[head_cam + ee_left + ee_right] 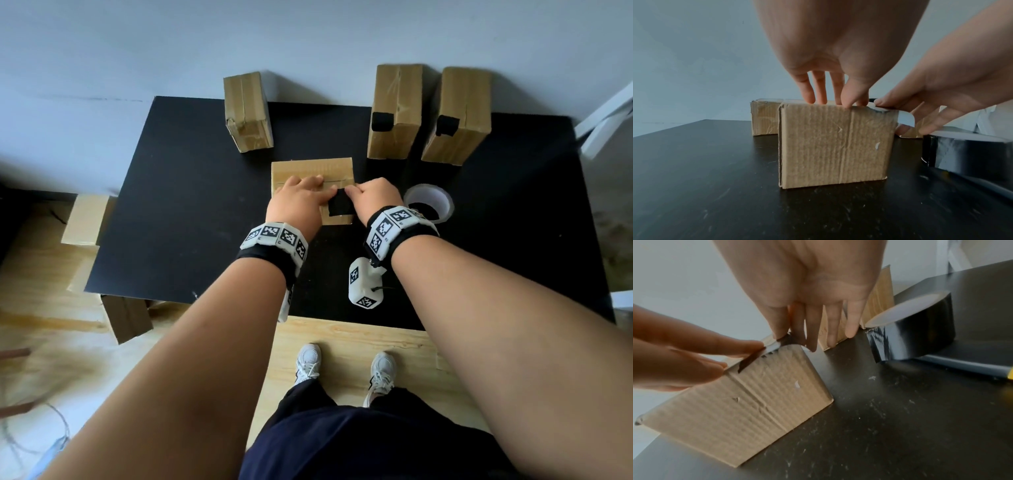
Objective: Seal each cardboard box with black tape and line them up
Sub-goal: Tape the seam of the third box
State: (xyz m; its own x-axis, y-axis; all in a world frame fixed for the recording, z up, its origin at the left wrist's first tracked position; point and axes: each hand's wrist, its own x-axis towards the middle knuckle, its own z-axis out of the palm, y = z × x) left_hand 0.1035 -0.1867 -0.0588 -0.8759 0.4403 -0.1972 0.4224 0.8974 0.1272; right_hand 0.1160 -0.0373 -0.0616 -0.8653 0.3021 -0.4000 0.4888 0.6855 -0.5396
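Black table (191,205): my left hand (298,202) presses flat on the box (310,171); my right hand (373,195) pinches the tape piece (340,202). Sealing step, I judge; next, smooth it over the edge.

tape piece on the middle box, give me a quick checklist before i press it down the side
1. Black tape piece lies on top of the brown cardboard box: ok.
2. Left hand steadies the box top: ok.
3. Right hand holds the tape's edge: ok.
4. Tape end folded down the side: not ok, it curls free.
5. Tape covers the flap seam: cannot tell.
6. Black tape roll within reach: ok.
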